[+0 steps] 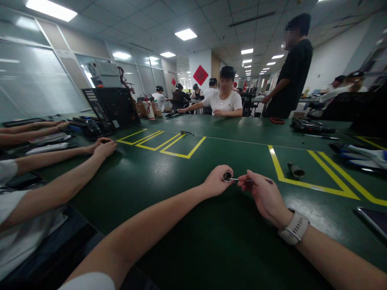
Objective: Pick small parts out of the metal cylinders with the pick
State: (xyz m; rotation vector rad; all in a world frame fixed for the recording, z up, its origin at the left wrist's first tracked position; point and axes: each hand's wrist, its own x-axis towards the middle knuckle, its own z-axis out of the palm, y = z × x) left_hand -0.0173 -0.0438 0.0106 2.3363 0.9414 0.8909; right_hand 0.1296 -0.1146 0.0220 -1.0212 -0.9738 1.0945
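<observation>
My left hand [216, 181] is wrapped round a small round metal part [226, 176], its open end facing me and its inside dark. In my right hand [263, 193] is a thin screwdriver [234, 179] with a dark handle, lying nearly level. Its tip reaches the rim or opening of the metal part; which of the two I cannot tell. A second metal fitting [295, 170], short and tube-like, lies inside a yellow tape outline to the right of my hands.
Yellow tape [329, 188] marks boxes on the green table [169, 201]. A phone-like device [375, 220] lies at the right edge. A co-worker's hands [104, 148] are close on my left. A small metal part [183, 131] lies farther off. People sit and stand beyond the table.
</observation>
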